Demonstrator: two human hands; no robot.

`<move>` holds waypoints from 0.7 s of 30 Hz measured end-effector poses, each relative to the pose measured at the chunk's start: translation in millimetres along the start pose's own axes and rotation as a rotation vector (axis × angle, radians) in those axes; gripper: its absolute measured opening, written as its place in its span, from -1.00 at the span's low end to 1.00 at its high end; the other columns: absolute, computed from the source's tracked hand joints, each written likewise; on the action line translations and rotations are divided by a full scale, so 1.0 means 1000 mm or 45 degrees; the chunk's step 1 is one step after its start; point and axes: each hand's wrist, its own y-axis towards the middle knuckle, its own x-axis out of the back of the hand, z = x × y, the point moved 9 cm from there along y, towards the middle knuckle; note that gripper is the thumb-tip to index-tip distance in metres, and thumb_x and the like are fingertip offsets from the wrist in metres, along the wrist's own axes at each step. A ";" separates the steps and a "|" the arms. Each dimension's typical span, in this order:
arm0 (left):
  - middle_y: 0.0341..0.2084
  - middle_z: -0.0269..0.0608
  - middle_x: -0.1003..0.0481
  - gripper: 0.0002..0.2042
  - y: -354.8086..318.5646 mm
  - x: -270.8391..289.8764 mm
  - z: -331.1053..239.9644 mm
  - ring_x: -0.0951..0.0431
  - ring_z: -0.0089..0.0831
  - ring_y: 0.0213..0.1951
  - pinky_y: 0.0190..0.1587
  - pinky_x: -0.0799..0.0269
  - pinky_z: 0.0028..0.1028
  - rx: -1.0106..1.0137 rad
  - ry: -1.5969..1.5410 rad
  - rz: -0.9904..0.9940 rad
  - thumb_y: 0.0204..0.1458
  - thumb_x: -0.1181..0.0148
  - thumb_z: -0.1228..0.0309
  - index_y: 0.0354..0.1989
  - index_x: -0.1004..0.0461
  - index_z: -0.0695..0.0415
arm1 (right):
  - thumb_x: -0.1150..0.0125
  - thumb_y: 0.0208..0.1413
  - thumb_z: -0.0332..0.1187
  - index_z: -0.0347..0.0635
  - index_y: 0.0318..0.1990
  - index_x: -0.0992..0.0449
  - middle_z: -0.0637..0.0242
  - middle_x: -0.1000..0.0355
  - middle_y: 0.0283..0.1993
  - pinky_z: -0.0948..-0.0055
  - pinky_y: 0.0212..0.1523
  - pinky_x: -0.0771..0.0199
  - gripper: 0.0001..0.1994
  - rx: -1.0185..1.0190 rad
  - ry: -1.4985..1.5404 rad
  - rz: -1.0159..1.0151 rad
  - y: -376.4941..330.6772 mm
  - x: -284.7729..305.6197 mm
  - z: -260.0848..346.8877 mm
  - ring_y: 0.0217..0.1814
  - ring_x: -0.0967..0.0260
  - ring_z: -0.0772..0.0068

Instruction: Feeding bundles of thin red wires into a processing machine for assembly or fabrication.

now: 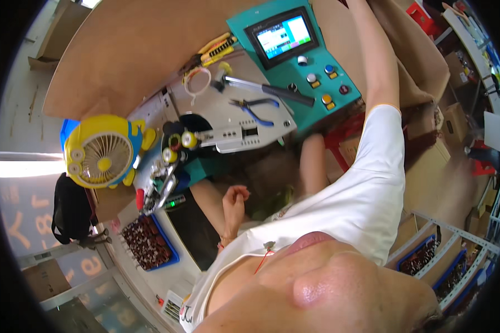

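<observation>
Low in front of my body, near my lap, my left hand has its fingers curled in, and nothing shows in them. Past the upper edge reaches my right arm, so the right hand is out of the picture. Ahead of the left hand is a bench machine with a metal top plate. On that plate lie blue-handled pliers, a hammer with a dark grip, and a pale ring. A metal guide arm runs across the plate's near side toward small rollers.
A teal control panel carries a lit touchscreen and several buttons. Yellow cutters lie behind the plate. At left are a yellow-and-blue fan and a blue tray of dark red parts. Shelves with trays stand at right.
</observation>
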 end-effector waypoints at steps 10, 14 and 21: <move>-0.33 -0.16 -0.53 -0.75 0.005 0.054 0.038 -0.56 -0.43 -0.26 -0.14 -0.56 -0.47 0.161 -0.025 -0.293 0.11 0.16 0.69 -0.16 -0.48 0.30 | -0.16 0.09 -0.17 -0.21 -0.33 -0.64 -0.02 -0.57 -0.21 0.09 -0.01 -0.49 -0.72 0.067 -0.572 -0.733 0.057 -0.015 -0.007 -0.07 -0.53 -0.01; -0.34 -0.16 -0.53 -0.75 0.016 0.050 0.041 -0.57 -0.44 -0.26 -0.14 -0.56 -0.48 0.117 -0.043 -0.238 0.11 0.15 0.69 -0.16 -0.48 0.30 | -0.23 -0.02 -0.24 -0.28 -0.33 -0.63 -0.11 -0.56 -0.27 0.13 -0.16 -0.54 -0.74 0.078 -1.139 -0.238 0.071 0.009 -0.027 -0.16 -0.57 -0.01; -0.33 -0.19 -0.52 -0.77 0.004 0.027 0.038 -0.55 -0.47 -0.26 -0.14 -0.54 -0.50 0.165 0.013 -0.159 0.14 0.16 0.67 -0.16 -0.47 0.29 | -0.23 -0.03 -0.43 -0.26 -0.52 -0.58 0.19 -0.56 -0.51 0.37 -0.47 -0.60 -0.88 -0.606 -0.677 0.388 -0.013 0.034 -0.090 -0.48 -0.57 0.33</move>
